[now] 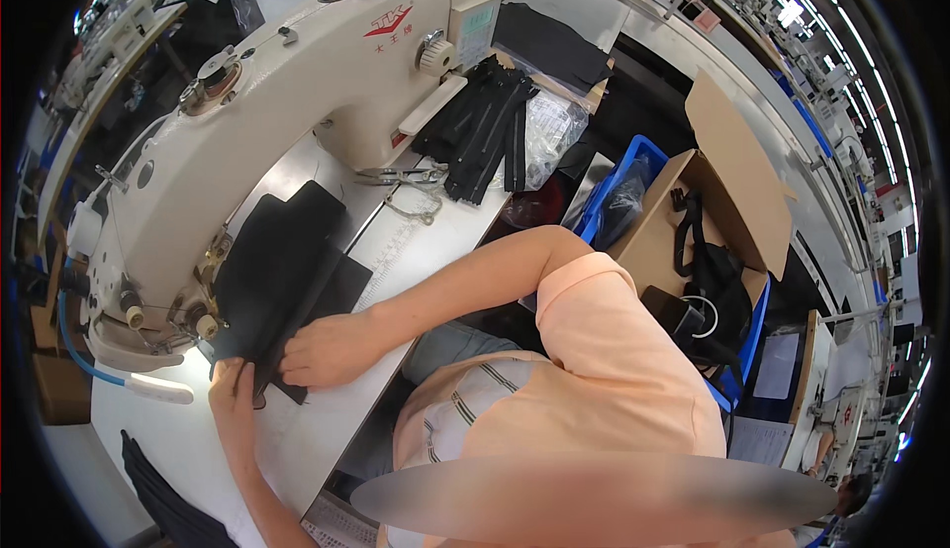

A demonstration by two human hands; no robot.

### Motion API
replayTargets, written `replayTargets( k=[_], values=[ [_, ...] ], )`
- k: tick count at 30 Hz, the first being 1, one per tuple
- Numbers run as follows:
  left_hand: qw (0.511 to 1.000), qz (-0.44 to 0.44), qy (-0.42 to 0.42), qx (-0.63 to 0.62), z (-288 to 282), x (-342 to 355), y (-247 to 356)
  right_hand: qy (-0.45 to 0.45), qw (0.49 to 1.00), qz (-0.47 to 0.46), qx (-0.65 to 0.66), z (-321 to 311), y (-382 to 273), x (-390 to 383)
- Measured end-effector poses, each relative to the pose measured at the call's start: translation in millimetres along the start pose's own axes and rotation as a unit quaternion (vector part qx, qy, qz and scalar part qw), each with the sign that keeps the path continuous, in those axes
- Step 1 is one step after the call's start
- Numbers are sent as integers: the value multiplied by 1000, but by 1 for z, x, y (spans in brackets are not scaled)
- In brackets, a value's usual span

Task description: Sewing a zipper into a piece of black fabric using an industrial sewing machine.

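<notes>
Folded black fabric [272, 261] lies at the needle area of a cream sewing machine [267, 83], beside a small white lamp [163, 390]. My left hand [236, 399] pinches the near edge of the fabric just below the needle area, its fingertips partly hidden. My right hand [327, 350] rests to its right, fingers curled onto the same fabric, gripping it at the fold. The stitching point itself is hard to make out under the machine head.
Black zippers [475, 122], scissors [386, 177] and plastic bags [554, 137] lie behind. At right stand an open cardboard box [737, 152] holding black straps and a blue bin [623, 172]. More black fabric [168, 498] is at lower left. Another person's arm [817, 444] shows at far right.
</notes>
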State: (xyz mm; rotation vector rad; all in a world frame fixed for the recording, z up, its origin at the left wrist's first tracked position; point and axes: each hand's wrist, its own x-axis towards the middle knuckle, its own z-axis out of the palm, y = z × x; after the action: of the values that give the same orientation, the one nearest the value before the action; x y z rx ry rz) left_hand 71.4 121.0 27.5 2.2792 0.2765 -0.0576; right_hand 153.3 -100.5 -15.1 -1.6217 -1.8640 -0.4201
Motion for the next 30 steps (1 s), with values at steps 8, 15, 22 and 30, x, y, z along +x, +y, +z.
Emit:
replayTargets(
  k=[8,15,22,30],
  values=[
    [993,-93,22,-68,-10,15,-10,-5,998,13,-64,18,21,9],
    [990,-109,-46,-75,-10,19,-6,-70,994,10,-89,4,14,15],
    [999,27,-46,-3,-11,13,-20,-101,992,36,-73,4,14,15],
    [987,-108,-15,-122,-14,22,3,-110,992,41,-55,2,13,18]
  ],
)
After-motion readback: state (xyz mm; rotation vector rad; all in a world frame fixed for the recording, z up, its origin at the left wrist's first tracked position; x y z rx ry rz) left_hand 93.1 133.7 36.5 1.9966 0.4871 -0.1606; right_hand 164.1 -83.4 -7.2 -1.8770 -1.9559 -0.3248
